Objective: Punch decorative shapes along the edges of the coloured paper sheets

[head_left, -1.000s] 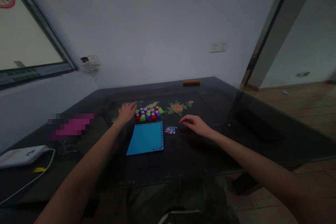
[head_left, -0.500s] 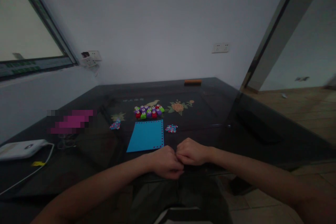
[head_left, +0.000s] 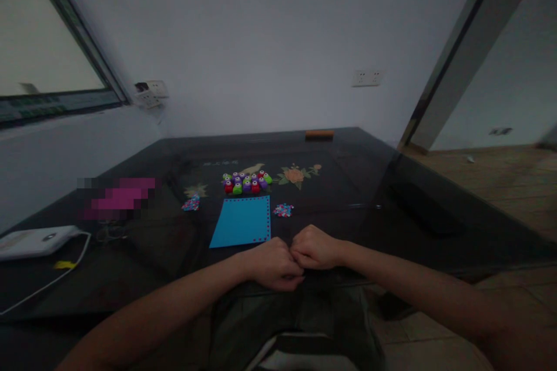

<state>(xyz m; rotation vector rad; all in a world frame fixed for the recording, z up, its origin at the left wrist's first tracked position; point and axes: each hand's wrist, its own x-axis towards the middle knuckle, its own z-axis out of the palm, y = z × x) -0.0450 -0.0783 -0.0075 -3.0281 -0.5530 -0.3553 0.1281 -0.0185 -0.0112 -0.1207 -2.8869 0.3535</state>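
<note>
My left hand [head_left: 275, 264] and my right hand [head_left: 315, 247] meet at the front edge of the dark table, fingers curled and knuckles touching. Whatever they hold, if anything, is hidden inside the fingers. Just beyond my left hand lies a blue sheet of paper [head_left: 242, 221], with small dark dots along its top and right edges and at the bottom right corner. Behind the sheet stand several small red, green and purple craft punches [head_left: 246, 186]. Small heaps of coloured paper bits flank it, a right heap [head_left: 284, 210] and a left heap [head_left: 191, 203].
On the left are a white device [head_left: 39, 242] with a cable, a yellow scrap [head_left: 64, 265] and a blurred-out pink item [head_left: 122, 197]. An orange-brown bar [head_left: 319, 134] lies near the wall. A long black object [head_left: 422, 208] rests at the right. The tabletop [head_left: 348, 174] is glossy.
The camera view has shifted very slightly. Both hands stay closed together at the table edge, and the things on the table have not moved.
</note>
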